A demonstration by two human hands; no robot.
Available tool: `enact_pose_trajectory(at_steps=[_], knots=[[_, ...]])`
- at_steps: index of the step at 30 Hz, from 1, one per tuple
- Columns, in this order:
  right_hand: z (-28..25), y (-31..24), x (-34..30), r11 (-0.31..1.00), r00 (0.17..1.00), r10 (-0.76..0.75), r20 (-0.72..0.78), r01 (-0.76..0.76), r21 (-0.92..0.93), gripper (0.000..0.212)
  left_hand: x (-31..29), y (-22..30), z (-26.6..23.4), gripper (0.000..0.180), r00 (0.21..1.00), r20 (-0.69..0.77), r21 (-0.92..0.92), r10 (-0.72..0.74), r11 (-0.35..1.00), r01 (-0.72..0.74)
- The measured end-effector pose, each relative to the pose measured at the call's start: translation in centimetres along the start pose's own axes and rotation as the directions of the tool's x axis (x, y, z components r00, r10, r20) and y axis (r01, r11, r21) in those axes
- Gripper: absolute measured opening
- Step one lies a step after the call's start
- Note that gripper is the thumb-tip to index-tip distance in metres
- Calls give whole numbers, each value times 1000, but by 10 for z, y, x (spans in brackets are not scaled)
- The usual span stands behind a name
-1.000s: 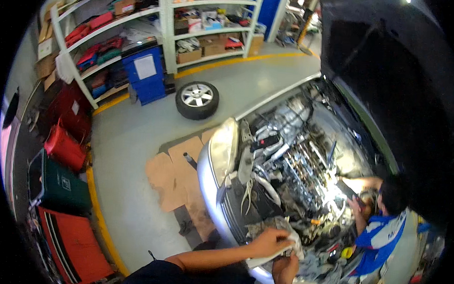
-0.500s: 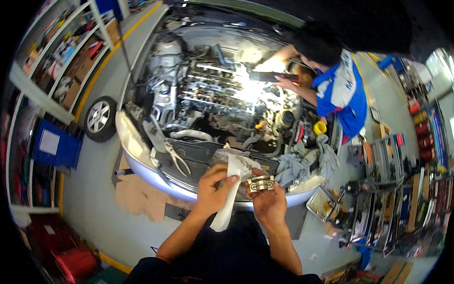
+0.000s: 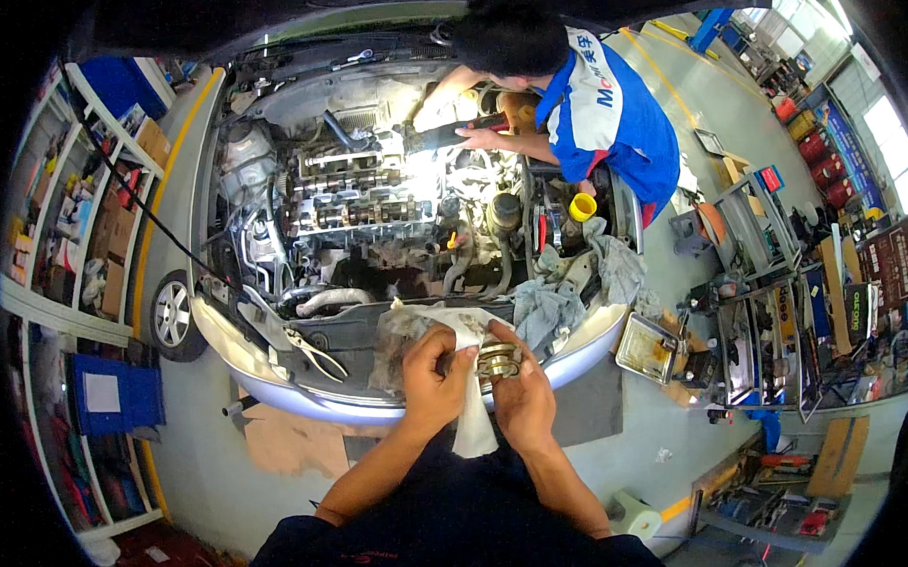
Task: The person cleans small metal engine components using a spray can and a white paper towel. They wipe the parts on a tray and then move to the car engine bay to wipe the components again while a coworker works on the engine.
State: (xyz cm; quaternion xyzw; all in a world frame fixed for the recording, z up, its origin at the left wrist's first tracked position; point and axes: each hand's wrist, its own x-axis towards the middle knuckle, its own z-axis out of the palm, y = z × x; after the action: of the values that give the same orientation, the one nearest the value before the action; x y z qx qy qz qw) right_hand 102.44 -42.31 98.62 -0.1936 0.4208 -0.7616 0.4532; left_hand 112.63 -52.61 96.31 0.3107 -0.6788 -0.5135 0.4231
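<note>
My left hand (image 3: pixel 431 378) pinches a white wiping paper (image 3: pixel 476 426), whose lower end hangs down between my wrists. In my right hand (image 3: pixel 526 404) is a shiny metal bearing cap (image 3: pixel 498 361), held with the fingers around its outer side. The paper lies against the cap's left side, and both hands are close together over the front edge of the car's engine bay. Just beyond my hands, a stained, crumpled sheet (image 3: pixel 397 340) rests on the front panel. Part of the cap is hidden by my fingers.
Ahead lies the opened engine (image 3: pixel 362 195). A co-worker in blue and white (image 3: pixel 620 119) leans in from the right, holding a lit lamp (image 3: pixel 464 134). Pliers (image 3: pixel 316 355) lie on the left of the front panel, grey rags (image 3: pixel 553 309) on the right. A wheel (image 3: pixel 176 316) stands far left.
My hands have drawn closer together, bringing the paper against the bearing cap, which has turned in my right hand. The view has shifted, so the engine bay appears further left.
</note>
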Motion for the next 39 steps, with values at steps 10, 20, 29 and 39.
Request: enact_pose_trajectory(at_steps=[10,20,29,39], knots=[[-19,-3,9,995,998,-28,52,23,92,82,8,11,5,14,977,35,-228,-210,950,212],[-3,-5,0,995,997,-64,34,61,72,81,2,22,-11,14,996,90,-112,-14,993,24],[-6,-6,-15,951,988,-136,74,151,-270,80,0,14,-20,19,993,117,-166,-14,986,34],[1,-13,-17,979,990,-101,93,116,-165,79,2,18,-21,16,992,126,-209,-5,977,31]])
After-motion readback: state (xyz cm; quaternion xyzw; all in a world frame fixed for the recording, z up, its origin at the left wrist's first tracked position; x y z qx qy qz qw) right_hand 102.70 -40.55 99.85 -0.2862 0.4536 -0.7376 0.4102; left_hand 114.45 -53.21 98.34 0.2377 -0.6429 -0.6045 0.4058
